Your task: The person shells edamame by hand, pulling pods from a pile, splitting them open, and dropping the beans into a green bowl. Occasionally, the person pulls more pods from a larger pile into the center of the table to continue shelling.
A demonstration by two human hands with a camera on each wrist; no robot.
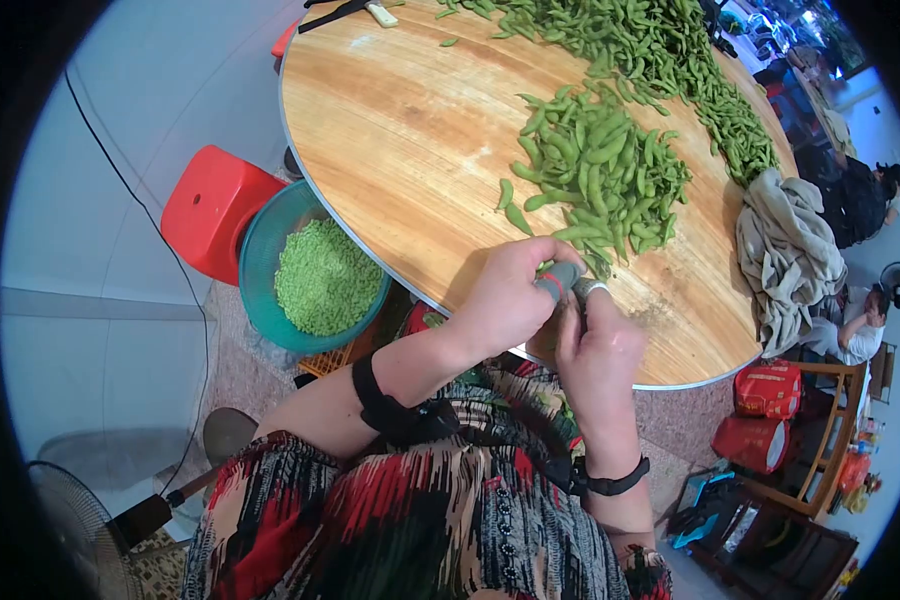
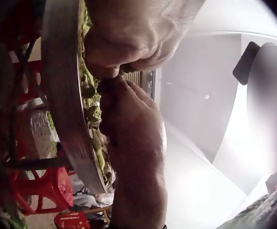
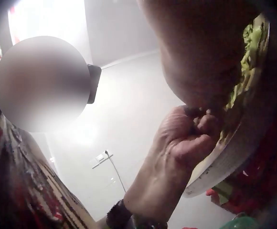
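Over the near edge of the round wooden table (image 1: 400, 130), my two hands meet fingertip to fingertip. My left hand (image 1: 505, 300) has curled fingers and pinches a green edamame pod (image 1: 543, 268), mostly hidden by the fingers. Against it works my right hand (image 1: 605, 345), its fingers curled in at the same pod. Grey coverings wrap the thumbs. Just beyond the fingertips lies a small pile of edamame pods (image 1: 605, 165). In the left wrist view, my right hand (image 2: 131, 112) comes up below the left; the right wrist view shows my left hand's (image 3: 186, 136) curled fingers.
A larger heap of pods (image 1: 630, 40) covers the far side. Left of the table, a teal basket (image 1: 255, 290) holds shelled green beans (image 1: 320, 275) beside a red stool (image 1: 210, 215). A crumpled cloth (image 1: 785, 240) hangs over the right edge. People sit farther right.
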